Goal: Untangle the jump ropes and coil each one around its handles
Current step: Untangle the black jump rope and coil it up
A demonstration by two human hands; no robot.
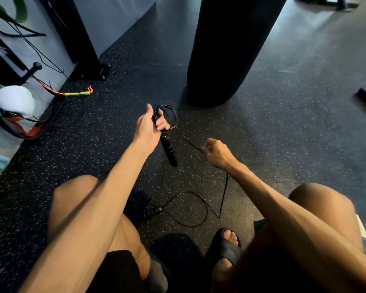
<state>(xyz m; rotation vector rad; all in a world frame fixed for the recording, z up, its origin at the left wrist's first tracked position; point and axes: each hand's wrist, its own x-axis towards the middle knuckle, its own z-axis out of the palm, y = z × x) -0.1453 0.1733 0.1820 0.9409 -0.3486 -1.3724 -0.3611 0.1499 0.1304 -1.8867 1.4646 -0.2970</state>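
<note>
Left hand (148, 130) grips handle (169, 150), right hand (216, 153) (seemingly) rope (190, 142).

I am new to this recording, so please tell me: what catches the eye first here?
The left hand, mid-frame, grips a black handle with rope loops gathered above it, while the right hand pinches the loose rope beside it. A big black punching bag looms behind them.

You have 1 black rope (188, 192), 2 black handles (held handle (169, 150), floor handle (151, 212)), 1 yellow handle (77, 93), 1 punching bag (226, 49), 1 white glove (15, 101).
</note>
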